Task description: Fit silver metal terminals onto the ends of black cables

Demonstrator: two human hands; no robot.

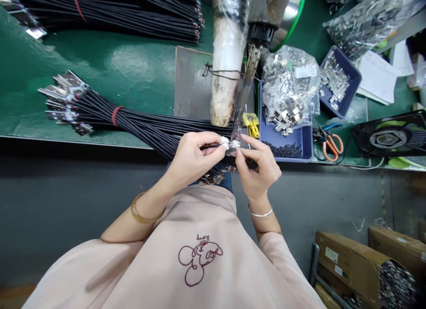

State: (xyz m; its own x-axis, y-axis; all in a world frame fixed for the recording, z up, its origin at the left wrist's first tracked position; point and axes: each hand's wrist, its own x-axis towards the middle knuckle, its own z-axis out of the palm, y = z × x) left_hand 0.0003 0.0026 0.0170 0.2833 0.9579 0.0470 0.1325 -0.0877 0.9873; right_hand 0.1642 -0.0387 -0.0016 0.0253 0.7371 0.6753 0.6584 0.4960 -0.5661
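Left fingers (215,156) pinching black cable (210,146), right fingers (242,163) narrowed on its connector (236,144) — presumably light, flexible, best gripped just behind the connector.

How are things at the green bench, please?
Left hand pinching slim black cable. Right hand at small silvery metal connector. White plastic-wrapped tube just beyond hands, not visibly blocking.

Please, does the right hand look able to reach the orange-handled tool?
Probably yes: the orange-handled tool lies uncovered beside the bigger blue tray, and nothing seems to block the way. However, the right hand is busy at the small connector.
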